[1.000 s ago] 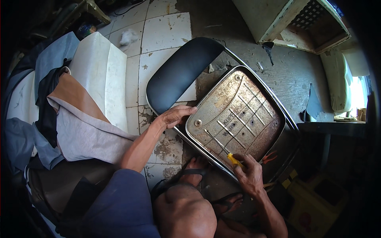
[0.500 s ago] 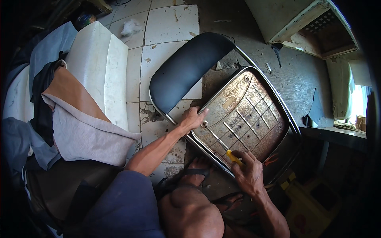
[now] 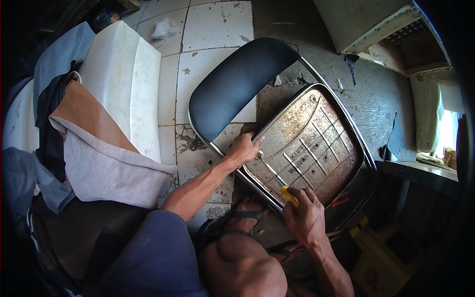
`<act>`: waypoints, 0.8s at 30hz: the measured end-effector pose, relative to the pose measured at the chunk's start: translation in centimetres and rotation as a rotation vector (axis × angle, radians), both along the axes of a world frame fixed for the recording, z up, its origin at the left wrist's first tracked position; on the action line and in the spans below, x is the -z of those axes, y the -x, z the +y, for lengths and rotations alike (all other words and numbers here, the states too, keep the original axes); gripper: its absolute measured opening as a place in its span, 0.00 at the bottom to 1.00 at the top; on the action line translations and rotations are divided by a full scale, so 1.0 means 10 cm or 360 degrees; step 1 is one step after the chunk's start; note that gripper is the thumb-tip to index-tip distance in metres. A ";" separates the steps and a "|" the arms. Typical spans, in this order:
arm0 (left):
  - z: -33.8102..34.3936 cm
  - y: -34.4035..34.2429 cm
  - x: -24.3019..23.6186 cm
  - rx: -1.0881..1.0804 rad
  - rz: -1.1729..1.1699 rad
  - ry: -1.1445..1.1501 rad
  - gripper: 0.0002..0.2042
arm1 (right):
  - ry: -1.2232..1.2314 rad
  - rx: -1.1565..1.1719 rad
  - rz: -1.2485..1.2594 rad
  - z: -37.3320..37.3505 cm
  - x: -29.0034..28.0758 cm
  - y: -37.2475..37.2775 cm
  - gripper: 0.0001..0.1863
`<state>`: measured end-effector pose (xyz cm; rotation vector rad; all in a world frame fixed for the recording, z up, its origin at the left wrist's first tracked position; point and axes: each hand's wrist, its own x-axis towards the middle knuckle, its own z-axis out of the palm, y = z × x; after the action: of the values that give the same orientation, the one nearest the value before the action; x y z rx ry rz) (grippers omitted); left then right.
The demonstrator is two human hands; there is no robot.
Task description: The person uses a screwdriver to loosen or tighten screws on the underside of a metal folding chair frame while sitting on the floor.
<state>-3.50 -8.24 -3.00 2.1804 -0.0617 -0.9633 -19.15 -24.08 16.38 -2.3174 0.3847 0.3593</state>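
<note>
A folding chair with a metal tube frame lies on the floor before me, its rusty metal seat pan (image 3: 316,143) showing its underside. The black padded backrest (image 3: 237,89) is at the upper left of the frame. With my left hand (image 3: 244,149) I grip the seat pan's left rim, thumb over the edge; the fingers beneath are partly hidden. My right hand (image 3: 307,215) is closed round the yellow handle of a screwdriver (image 3: 289,196). Its shaft slants up to a round fixing (image 3: 259,155) at the pan's corner, beside my left thumb. Whether the tip sits in it I cannot tell.
White foam blocks (image 3: 116,84) and draped fabric (image 3: 109,168) are piled at left. Orange-handled pliers (image 3: 339,200) lie by the chair's near right side. A wooden cabinet (image 3: 396,34) stands at far right, a yellow container (image 3: 386,257) at lower right.
The chair appears slightly further right in view. My right hand and the screwdriver handle have shifted slightly left and turned a little; my left hand keeps its grip on the rim.
</note>
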 end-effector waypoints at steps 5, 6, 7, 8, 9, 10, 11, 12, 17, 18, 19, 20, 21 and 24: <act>0.02 0.02 0.03 -0.0017 -0.0036 0.0033 0.35 | -0.0016 -0.0058 0.0131 0.03 -0.05 -0.09 0.20; 0.01 0.02 0.02 -0.0014 -0.0070 0.0027 0.35 | 0.0003 -0.0064 0.0151 0.04 -0.06 -0.12 0.20; 0.01 0.02 0.02 -0.0011 -0.0105 0.0020 0.34 | 0.0022 -0.0070 0.0171 0.05 -0.07 -0.14 0.19; 0.01 0.02 0.01 -0.0002 -0.0083 0.0012 0.34 | 0.0041 -0.0075 0.0191 0.06 -0.08 -0.17 0.19; -0.01 0.00 -0.07 0.0008 -0.0060 0.0008 0.33 | 0.0077 -0.0094 0.0198 0.07 -0.09 -0.19 0.19; -0.02 -0.01 -0.10 0.0019 -0.0038 0.0005 0.33 | 0.0112 -0.0112 0.0206 0.08 -0.10 -0.21 0.19; -0.03 -0.02 -0.08 0.0028 -0.0027 0.0011 0.32 | 0.0148 -0.0129 0.0213 0.09 -0.11 -0.24 0.19; -0.02 -0.02 -0.05 0.0034 -0.0017 0.0012 0.32 | 0.0173 -0.0149 0.0202 0.11 -0.12 -0.28 0.18; 0.09 0.01 -0.03 -0.0016 -0.0036 0.0019 0.27 | 0.0348 -0.0520 0.0184 0.28 -0.27 -0.65 0.13; 0.05 -0.02 -0.08 -0.0003 -0.0028 0.0056 0.26 | 0.0429 -0.0691 0.0146 0.30 -0.33 -0.74 0.09; 0.02 -0.03 -0.11 0.0008 -0.0019 0.0090 0.26 | 0.0511 -0.0776 0.0149 0.36 -0.35 -0.80 0.08; -0.01 -0.03 -0.11 0.0028 -0.0018 0.0134 0.26 | 0.0590 -0.0864 0.0154 0.44 -0.38 -0.86 0.08; 0.00 -0.02 -0.08 0.0029 -0.0019 0.0148 0.25 | 0.0642 -0.0972 0.0147 0.50 -0.36 -0.92 0.07; 0.03 0.00 0.00 0.0013 -0.0046 0.0163 0.25 | 0.0711 -0.1153 0.0304 0.67 -0.40 -1.06 0.10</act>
<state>-3.50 -7.99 -3.00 2.1014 -0.1308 -0.9134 -8.52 -17.38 20.33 -2.8139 -0.3482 0.9252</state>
